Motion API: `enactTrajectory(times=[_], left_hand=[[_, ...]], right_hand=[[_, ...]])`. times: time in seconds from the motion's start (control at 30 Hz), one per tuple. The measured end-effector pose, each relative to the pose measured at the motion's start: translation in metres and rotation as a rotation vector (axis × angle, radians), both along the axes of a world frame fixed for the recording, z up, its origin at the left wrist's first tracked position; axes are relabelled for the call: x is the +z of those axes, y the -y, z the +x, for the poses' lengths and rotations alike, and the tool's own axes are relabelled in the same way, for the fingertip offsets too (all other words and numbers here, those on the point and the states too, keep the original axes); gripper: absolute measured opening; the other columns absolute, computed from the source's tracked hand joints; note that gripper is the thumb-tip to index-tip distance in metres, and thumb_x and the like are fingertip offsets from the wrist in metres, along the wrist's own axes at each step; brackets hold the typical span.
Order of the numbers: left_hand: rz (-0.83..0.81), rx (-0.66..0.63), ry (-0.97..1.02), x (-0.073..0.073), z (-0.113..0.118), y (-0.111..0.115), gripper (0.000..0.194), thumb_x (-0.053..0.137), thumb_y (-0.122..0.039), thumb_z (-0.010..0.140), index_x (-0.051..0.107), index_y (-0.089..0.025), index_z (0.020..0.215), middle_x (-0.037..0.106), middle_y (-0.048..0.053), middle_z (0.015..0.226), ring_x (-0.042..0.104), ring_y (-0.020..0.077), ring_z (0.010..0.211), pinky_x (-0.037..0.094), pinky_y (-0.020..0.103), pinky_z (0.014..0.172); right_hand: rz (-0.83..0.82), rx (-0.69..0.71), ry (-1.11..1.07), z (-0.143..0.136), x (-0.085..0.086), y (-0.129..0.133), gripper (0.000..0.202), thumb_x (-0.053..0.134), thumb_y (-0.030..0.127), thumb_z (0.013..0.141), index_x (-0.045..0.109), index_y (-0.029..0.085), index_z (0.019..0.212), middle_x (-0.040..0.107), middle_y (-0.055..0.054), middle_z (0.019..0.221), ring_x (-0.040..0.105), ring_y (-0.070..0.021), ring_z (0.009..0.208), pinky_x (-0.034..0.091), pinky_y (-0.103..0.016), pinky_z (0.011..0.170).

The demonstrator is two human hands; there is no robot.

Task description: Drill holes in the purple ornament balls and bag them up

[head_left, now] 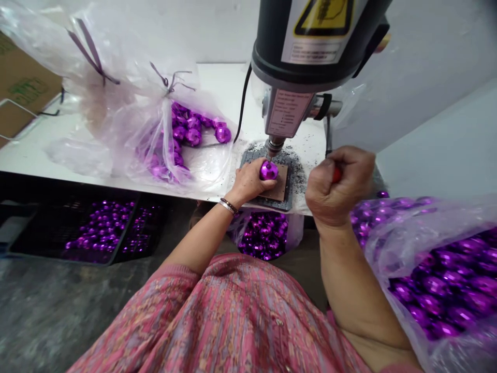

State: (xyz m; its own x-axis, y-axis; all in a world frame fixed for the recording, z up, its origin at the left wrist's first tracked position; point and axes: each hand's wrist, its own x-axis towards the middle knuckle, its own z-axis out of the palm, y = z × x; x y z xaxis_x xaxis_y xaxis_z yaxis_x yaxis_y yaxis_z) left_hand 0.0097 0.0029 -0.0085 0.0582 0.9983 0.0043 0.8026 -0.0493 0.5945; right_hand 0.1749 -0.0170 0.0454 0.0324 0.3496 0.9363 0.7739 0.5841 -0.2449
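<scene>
My left hand [250, 181] grips a shiny purple faceted ball [268, 170] on a small wooden board [280, 187]. That board lies on the dark metal base [288, 203] of a drill press [287, 111]. The drill chuck [275, 146] is right above the ball, its bit meeting or nearly meeting the top; I cannot tell how deep it is. My right hand [341, 181] is closed round the red-knobbed feed lever [336, 173] at the right of the press. Dark shavings are scattered about the base.
Clear plastic bags with purple balls [194, 124] lie on the white table [217, 77] at left. Below stand a black crate of balls [103, 225] and a bag of balls [266, 235]. A large open bag of balls [446, 285] is at right. A cardboard box [27, 77] stands far left.
</scene>
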Motion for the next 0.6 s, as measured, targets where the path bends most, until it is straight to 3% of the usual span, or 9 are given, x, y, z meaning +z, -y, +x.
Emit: enactTrajectory(times=[0.07,0.13,0.2,0.27,0.37,0.47,0.6], left_hand=[[0.012,-0.001,0.025,-0.002,0.0,-0.001,0.052,0.079,-0.037,0.078,0.064,-0.023,0.126,0.073,0.008,0.119,0.065,0.035,0.113,0.049,0.046,0.097],[0.018,0.004,0.055,-0.004,-0.001,-0.002,0.052,0.081,-0.036,0.076,0.065,-0.022,0.124,0.073,0.009,0.118,0.066,0.0351,0.113,0.049,0.046,0.097],[0.023,0.0,0.095,-0.006,-0.002,-0.002,0.053,0.082,-0.033,0.074,0.065,-0.021,0.123,0.073,0.009,0.117,0.066,0.0344,0.113,0.049,0.046,0.098],[0.03,-0.023,0.158,-0.008,-0.004,0.0,0.054,0.083,-0.03,0.073,0.065,-0.02,0.122,0.073,0.009,0.117,0.066,0.0324,0.111,0.049,0.045,0.098],[0.066,-0.064,0.275,-0.01,-0.009,0.009,0.057,0.083,-0.024,0.071,0.063,-0.017,0.124,0.072,0.009,0.119,0.067,0.0297,0.11,0.051,0.043,0.098],[0.119,-0.099,0.312,-0.012,-0.015,0.026,0.062,0.085,-0.022,0.068,0.062,-0.016,0.126,0.072,0.011,0.121,0.067,0.0299,0.111,0.05,0.044,0.101],[0.159,-0.208,0.302,-0.009,-0.02,0.05,0.068,0.087,-0.025,0.069,0.06,-0.017,0.13,0.071,0.013,0.128,0.066,0.0306,0.119,0.049,0.045,0.106]], right_hand=[[0.04,0.044,-0.078,-0.002,0.001,-0.003,0.017,0.042,0.027,0.098,0.052,0.015,0.092,0.052,0.001,0.081,0.044,0.0007,0.07,0.032,-0.016,0.068],[0.061,0.085,-0.155,-0.005,0.016,-0.004,0.02,0.042,0.026,0.098,0.054,0.013,0.09,0.051,0.001,0.081,0.045,0.0025,0.072,0.034,-0.014,0.07],[0.026,0.117,-0.219,-0.009,0.043,-0.006,0.021,0.042,0.023,0.095,0.056,0.01,0.085,0.05,0.001,0.08,0.046,0.0028,0.075,0.037,-0.014,0.076],[-0.11,0.141,-0.305,-0.011,0.075,-0.011,0.02,0.04,0.018,0.091,0.054,0.009,0.079,0.049,-0.001,0.078,0.046,0.0018,0.076,0.039,-0.016,0.081],[-0.309,0.145,-0.387,-0.013,0.11,-0.021,0.017,0.038,0.011,0.087,0.044,0.015,0.072,0.042,-0.002,0.072,0.04,-0.0008,0.069,0.035,-0.02,0.076],[-0.318,0.163,-0.384,-0.011,0.117,-0.031,0.02,0.038,0.01,0.089,0.041,0.018,0.071,0.037,-0.001,0.068,0.036,-0.0031,0.061,0.03,-0.023,0.069],[-0.292,0.216,-0.402,-0.009,0.11,-0.035,0.026,0.037,0.012,0.094,0.04,0.019,0.07,0.038,0.0,0.067,0.035,-0.003,0.06,0.029,-0.023,0.068]])
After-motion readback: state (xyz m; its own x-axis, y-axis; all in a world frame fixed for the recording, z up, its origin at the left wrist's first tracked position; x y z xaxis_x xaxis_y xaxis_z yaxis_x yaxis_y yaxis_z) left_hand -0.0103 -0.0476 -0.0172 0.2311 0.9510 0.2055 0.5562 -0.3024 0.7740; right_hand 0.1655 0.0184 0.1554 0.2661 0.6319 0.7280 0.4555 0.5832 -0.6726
